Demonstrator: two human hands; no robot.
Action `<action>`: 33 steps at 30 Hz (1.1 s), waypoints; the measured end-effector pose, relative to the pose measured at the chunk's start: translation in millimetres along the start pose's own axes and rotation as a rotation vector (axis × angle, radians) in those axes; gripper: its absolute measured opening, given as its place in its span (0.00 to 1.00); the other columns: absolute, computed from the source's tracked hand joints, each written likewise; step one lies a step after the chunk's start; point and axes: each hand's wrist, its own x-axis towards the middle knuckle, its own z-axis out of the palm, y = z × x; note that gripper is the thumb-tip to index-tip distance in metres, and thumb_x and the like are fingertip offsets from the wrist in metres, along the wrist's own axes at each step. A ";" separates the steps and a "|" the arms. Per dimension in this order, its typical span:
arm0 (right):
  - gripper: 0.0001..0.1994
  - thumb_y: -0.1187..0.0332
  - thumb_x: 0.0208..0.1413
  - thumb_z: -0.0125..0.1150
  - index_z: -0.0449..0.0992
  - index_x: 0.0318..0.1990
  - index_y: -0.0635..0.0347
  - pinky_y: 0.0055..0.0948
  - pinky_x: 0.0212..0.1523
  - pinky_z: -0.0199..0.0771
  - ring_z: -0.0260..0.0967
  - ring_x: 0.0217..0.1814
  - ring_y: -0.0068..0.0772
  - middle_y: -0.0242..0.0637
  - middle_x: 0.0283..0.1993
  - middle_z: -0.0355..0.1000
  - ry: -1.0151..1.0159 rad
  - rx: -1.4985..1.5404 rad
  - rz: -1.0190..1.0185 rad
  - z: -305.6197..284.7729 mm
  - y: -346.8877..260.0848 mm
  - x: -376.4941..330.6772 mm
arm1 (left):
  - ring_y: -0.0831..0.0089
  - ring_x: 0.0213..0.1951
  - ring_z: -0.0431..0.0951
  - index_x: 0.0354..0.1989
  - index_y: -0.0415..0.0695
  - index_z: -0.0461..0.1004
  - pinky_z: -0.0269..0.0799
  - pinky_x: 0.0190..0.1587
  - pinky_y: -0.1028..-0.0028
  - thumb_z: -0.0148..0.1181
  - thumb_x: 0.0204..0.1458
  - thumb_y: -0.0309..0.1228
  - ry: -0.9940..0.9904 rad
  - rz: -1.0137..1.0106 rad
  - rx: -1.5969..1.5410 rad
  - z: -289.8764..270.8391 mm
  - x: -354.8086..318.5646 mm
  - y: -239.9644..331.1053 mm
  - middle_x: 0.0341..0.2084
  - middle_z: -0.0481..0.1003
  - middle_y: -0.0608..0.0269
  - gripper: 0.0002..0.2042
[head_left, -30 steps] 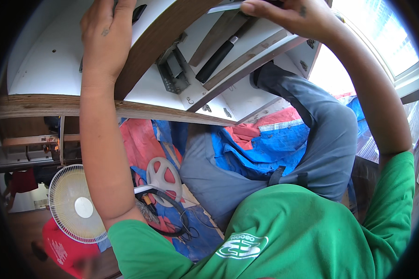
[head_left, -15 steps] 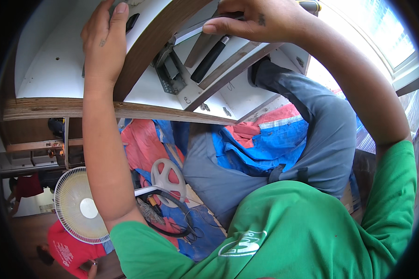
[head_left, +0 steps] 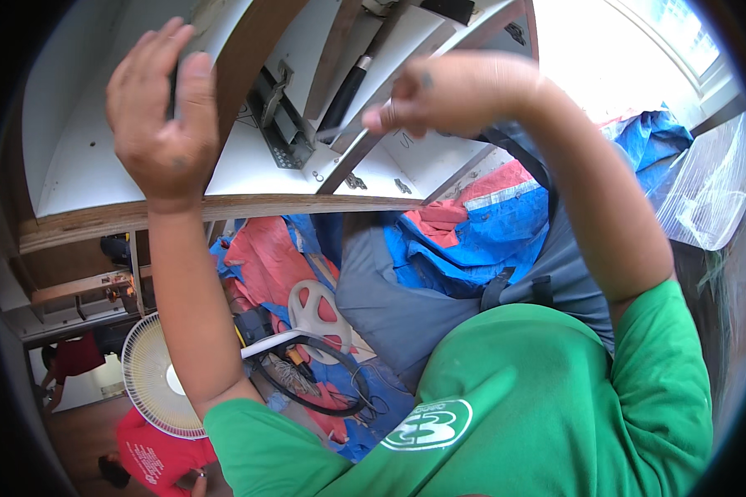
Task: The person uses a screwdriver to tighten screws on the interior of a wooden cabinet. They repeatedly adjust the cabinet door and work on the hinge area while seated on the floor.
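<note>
The left hand (head_left: 162, 137) is raised, its forearm upright; the right hand (head_left: 464, 95) reaches leftward, elbow bent. Open room in the white compartment (head_left: 91, 182) ends at a brown panel (head_left: 244, 62); right of it lies the black-handled tool (head_left: 346, 95), near the right fingertips. Left fingers extend, thumb apart; right fingers curl, blurred. Whether either grips anything, I cannot tell.
</note>
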 end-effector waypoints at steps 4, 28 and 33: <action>0.35 0.32 0.63 0.54 0.83 0.34 0.62 0.30 0.26 0.73 0.70 0.22 0.30 0.35 0.25 0.75 -0.299 0.405 -0.017 89.1 43.9 -0.6 | 0.60 0.52 0.80 0.55 0.45 0.79 0.72 0.59 0.63 0.74 0.49 0.33 -0.120 0.011 0.164 21.0 4.8 43.7 0.47 0.83 0.60 0.23; 0.34 0.38 0.66 0.51 0.83 0.34 0.67 0.48 0.48 0.75 0.78 0.41 0.59 0.59 0.32 0.78 -0.124 0.621 0.177 179.6 138.4 4.8 | 0.64 0.37 0.84 0.56 0.40 0.77 0.82 0.41 0.71 0.75 0.42 0.25 -0.180 -0.057 0.291 42.7 10.8 46.8 0.41 0.83 0.58 0.28; 0.34 0.39 0.66 0.51 0.83 0.35 0.69 0.47 0.49 0.76 0.79 0.42 0.58 0.59 0.35 0.79 -0.129 0.593 0.118 175.7 134.8 2.1 | 0.66 0.35 0.85 0.55 0.41 0.78 0.82 0.40 0.73 0.75 0.41 0.27 -0.208 0.074 0.222 45.0 37.0 39.9 0.41 0.84 0.58 0.27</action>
